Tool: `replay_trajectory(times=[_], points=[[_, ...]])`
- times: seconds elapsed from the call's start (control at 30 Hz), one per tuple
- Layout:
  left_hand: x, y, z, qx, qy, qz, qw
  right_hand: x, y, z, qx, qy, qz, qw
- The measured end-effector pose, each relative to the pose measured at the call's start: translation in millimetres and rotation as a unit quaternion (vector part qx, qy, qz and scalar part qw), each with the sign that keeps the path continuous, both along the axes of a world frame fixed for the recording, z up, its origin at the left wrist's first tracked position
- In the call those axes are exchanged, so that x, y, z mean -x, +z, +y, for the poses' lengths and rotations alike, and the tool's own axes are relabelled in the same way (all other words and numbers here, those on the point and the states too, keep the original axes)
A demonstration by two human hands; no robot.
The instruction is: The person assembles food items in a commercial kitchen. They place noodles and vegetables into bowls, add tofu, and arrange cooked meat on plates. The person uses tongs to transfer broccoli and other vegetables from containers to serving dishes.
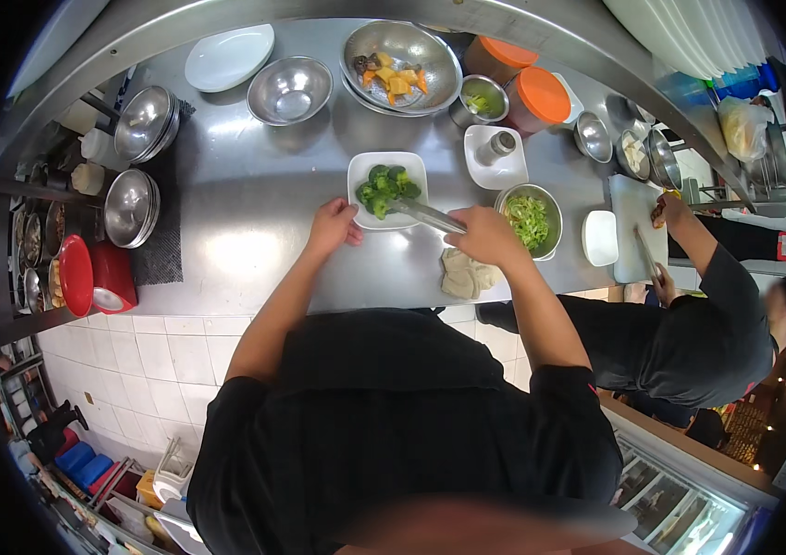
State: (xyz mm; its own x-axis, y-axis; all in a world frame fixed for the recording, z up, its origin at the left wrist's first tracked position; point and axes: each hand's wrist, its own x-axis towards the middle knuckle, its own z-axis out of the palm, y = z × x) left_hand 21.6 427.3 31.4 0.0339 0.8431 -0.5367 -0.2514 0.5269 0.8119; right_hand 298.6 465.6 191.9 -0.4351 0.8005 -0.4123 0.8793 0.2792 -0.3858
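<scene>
Broccoli florets (384,189) lie heaped in a white square bowl (387,160) on the steel counter. My left hand (334,227) is at the bowl's lower left corner, with the thumb against the rim and the fingers curled beside it. Metal tongs (431,216) are gripped in my right hand (486,234), and their tips touch the broccoli. Just below that hand, a folded beige cloth (462,274) rests near the counter's front edge. A steel bowl of shredded green lettuce (528,220) stands right of my right hand, partly behind it.
Behind stand a perforated steel bowl (427,59) with cut vegetables, a bare steel bowl (290,91) and orange-lidded containers (542,95). A shaker (497,148) sits in a white dish (512,175). At right, a co-worker (712,333) holds a knife (645,251) over a cutting board (632,198). An overhead steel shelf edge (393,10) crosses the top.
</scene>
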Motion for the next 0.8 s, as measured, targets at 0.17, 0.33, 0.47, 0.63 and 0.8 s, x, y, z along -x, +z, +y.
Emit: replay_trajectory(times=[0.17, 0.33, 0.47, 0.63, 0.8], points=[[1.3, -0.8, 0.8, 0.002, -0.006, -0.006, 1.000, 24.9, 38.1, -31.8, -0.087, -0.020, -0.083, 0.993], [1.4, -0.2, 2.3, 0.007, -0.013, -0.007, 1.000, 35.7, 25.6, -35.0, -0.075, -0.006, -0.125, 0.989], [1.1, -1.1, 1.8, 0.011, -0.009, -0.012, 1.000, 31.2, 19.4, -25.2, -0.111, -0.006, -0.110, 0.988], [2.0, -1.0, 2.7, 0.012, -0.004, -0.024, 1.000, 26.2, 37.3, -18.0, -0.136, 0.026, -0.121, 0.983], [2.4, -3.3, 2.6, 0.018, -0.017, -0.011, 1.000, 32.8, 37.5, -24.6, -0.092, 0.047, -0.161, 0.982]])
